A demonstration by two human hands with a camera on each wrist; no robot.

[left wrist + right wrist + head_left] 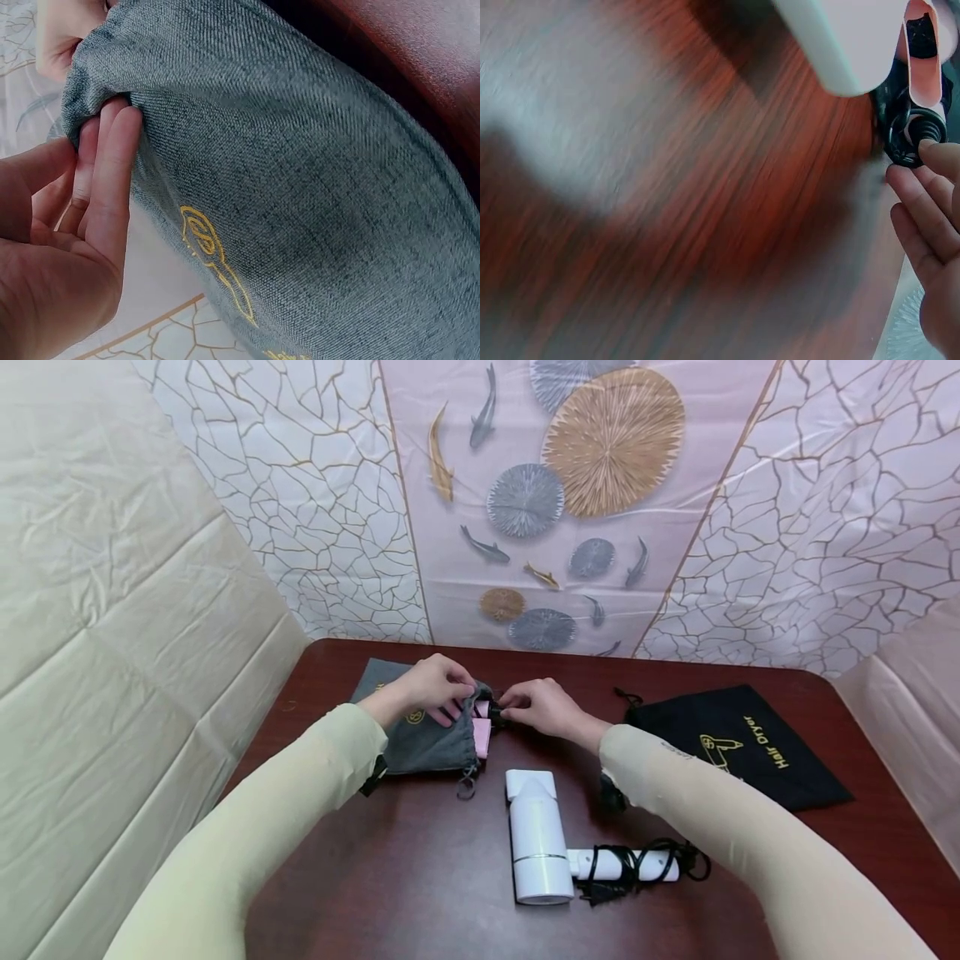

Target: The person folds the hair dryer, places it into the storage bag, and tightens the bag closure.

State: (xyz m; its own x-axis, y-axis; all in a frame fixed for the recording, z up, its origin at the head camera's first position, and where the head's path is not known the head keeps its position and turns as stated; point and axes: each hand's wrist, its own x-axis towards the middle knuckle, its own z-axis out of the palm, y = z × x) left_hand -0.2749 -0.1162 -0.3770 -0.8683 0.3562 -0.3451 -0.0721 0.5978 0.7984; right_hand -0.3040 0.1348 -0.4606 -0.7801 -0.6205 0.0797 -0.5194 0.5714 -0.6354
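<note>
Gray drawstring bag (431, 752) lies on the table (375, 877), a pink appliance (482, 739) in its mouth; left hand (438, 685) pinches the rim, right hand (542, 703) the black cord (928, 129). Passing the appliance through seems underway; next calls for a wide-held mouth.

A broad stretch of tabletop (375, 877) lies passable between the left sleeve (285, 810) and the white hair dryer (538, 839). Only a small gap parts the dryer's top end from the gray drawstring pouch (427, 749). The pouch mouth is crowded by the pink appliance (482, 740), its black cord (930, 129), the left hand (441, 689) and the right hand (542, 704). The right sleeve (712, 810) bars the way from the dryer to the black pouch (678, 718); behind the hands, a strip of tabletop runs along the patterned wall (457, 585).
</note>
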